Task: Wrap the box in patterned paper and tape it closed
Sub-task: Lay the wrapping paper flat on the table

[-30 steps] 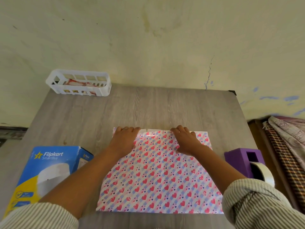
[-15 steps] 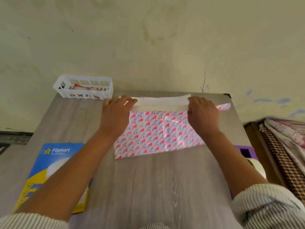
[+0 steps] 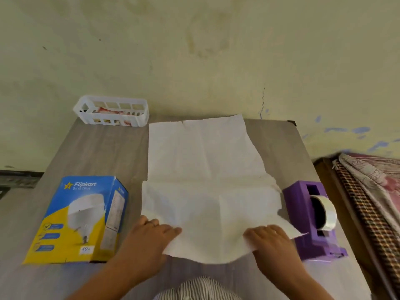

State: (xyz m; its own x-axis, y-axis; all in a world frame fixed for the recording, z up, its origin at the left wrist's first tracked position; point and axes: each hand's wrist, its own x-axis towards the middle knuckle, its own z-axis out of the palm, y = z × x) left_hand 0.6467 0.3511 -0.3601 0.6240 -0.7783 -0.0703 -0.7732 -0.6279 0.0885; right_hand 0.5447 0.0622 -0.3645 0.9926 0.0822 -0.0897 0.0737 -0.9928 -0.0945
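The wrapping paper [image 3: 205, 180] lies spread on the wooden table [image 3: 104, 152] with its plain white back up; the pattern is hidden underneath. My left hand [image 3: 149, 237] pinches its near left edge and my right hand [image 3: 268, 241] pinches its near right edge, both lifting that edge slightly. The blue and yellow bulb box [image 3: 80, 219] stands to the left of the paper, apart from both hands. A purple tape dispenser [image 3: 313, 221] with a roll of clear tape stands just right of the paper.
A white plastic basket [image 3: 112, 111] with small items sits at the table's far left corner against the wall. A bed with patterned cloth [image 3: 372, 187] runs along the table's right side.
The paper has been flipped over: its patterned side was up, now the white back faces up. My hands came from the far edge to the near edge.
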